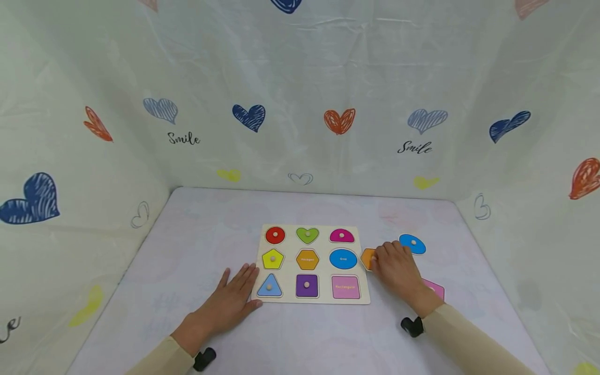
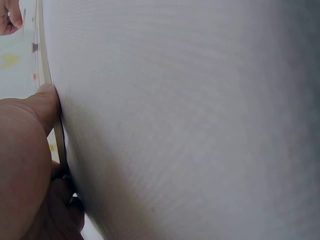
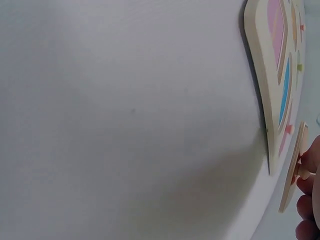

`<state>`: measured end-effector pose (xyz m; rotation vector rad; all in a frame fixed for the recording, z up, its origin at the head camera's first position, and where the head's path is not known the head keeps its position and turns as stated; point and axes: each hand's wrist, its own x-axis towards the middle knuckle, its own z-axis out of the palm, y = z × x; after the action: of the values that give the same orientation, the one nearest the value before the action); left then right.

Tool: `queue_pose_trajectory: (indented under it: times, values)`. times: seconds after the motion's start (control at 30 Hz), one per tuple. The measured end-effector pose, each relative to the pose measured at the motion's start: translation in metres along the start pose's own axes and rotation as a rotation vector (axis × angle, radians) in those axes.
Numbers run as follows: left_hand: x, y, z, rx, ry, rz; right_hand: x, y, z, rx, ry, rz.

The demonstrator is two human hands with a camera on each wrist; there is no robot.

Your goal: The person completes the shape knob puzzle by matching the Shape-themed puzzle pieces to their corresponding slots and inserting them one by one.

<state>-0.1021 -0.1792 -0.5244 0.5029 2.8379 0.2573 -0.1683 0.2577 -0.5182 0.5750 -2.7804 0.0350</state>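
Observation:
A cream shape-puzzle board (image 1: 288,268) lies flat on the table. My left hand (image 1: 229,300) rests at its left edge, fingers extended and thumb by the lower corner. My right hand (image 1: 398,268) pinches the small knob of an orange hexagon puzzle piece (image 1: 367,258), just off the board's right edge. In the right wrist view that piece (image 3: 294,175) is tilted and raised, with fingertips around its knob. The board's hexagon recess (image 1: 307,259), oval recess (image 1: 343,259) and rectangle recess (image 1: 346,287) show printed words and hold no knobbed pieces.
A blue oval piece (image 1: 413,244) lies beyond my right hand. A pink piece (image 1: 436,287) is partly hidden under the right wrist. Several knobbed pieces, such as the red circle (image 1: 275,235) and purple square (image 1: 307,286), sit in the board. A heart-printed sheet (image 1: 300,78) surrounds the table.

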Motion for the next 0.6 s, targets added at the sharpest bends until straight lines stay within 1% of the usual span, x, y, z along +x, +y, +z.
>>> queue_pose_trajectory:
  times: [0.2,0.43,0.6]
  values:
    - [-0.001,0.0,0.0,-0.007,0.001,0.005,0.017,-0.02,-0.001,-0.005,0.003,-0.039]
    - [-0.001,0.001,0.0,-0.004,0.004,0.006,0.036,-0.045,-0.003,-0.003,-0.003,-0.061]
    - [-0.001,0.001,-0.001,-0.004,0.006,0.003,0.048,-0.063,-0.002,-0.001,-0.007,-0.107]
